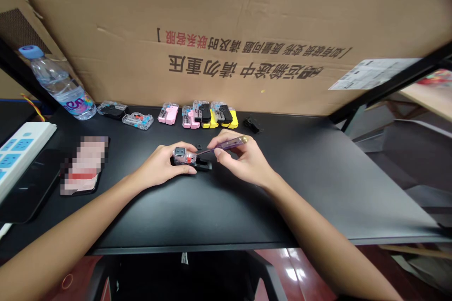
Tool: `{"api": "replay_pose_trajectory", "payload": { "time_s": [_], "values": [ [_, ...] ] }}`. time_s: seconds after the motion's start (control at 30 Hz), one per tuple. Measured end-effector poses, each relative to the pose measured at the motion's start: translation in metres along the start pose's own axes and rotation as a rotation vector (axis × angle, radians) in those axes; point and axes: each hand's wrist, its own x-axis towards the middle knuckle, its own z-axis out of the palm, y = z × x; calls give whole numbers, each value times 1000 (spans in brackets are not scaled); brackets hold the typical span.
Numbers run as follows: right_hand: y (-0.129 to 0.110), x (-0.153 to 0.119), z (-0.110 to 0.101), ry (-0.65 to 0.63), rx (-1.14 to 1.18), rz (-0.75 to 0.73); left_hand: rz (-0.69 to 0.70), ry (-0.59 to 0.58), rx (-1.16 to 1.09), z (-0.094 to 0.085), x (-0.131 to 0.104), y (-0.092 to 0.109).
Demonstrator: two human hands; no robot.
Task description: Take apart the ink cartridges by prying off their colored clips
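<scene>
Clear-cased gadget (184,156) with grey square face, pink and red flecks inside, black part at its near-right end; clasped by left hand (163,167). Screwdriver (226,144) in right hand (243,162): translucent purple handle, brassy cap. Tabletop (247,197) matt black.

Beyond the grip, a row of gadgets (197,115): clear with pink, black, and yellow parts. Further left of the grip: bottle (58,83), clear, blue cap, purple-pink label; power strip (17,150), white with pale blue sockets. Behind: cardboard (226,28), brown, black and red print.
</scene>
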Motion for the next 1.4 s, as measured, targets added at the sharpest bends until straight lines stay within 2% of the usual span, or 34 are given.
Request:
{"api": "replay_pose_trajectory", "payload": {
  "time_s": [0.17,0.53,0.63,0.8,0.9,1.03,1.13,1.27,1.4],
  "values": [
    [0,1,-3,-8,-44,-58,3,-3,-18,0,0,0],
    [-2,5,-6,-144,-52,-129,-1,-42,18,-2,0,0],
    [2,3,-3,-108,-56,-120,-9,-24,13,-2,0,0],
    [10,0,5,37,-38,-56,-10,0,15,-1,1,3],
    [8,0,2,79,-3,-50,-15,12,18,-1,1,3],
    [2,1,-4,-17,33,-61,-16,20,22,-1,1,1],
    [3,-1,-3,-103,82,-6,-13,42,35,-1,1,-1],
    [8,-6,3,-98,156,50,-18,51,55,-2,2,-2],
    [8,-6,4,-81,123,52,-22,58,54,-1,2,-1]
  ]
}}
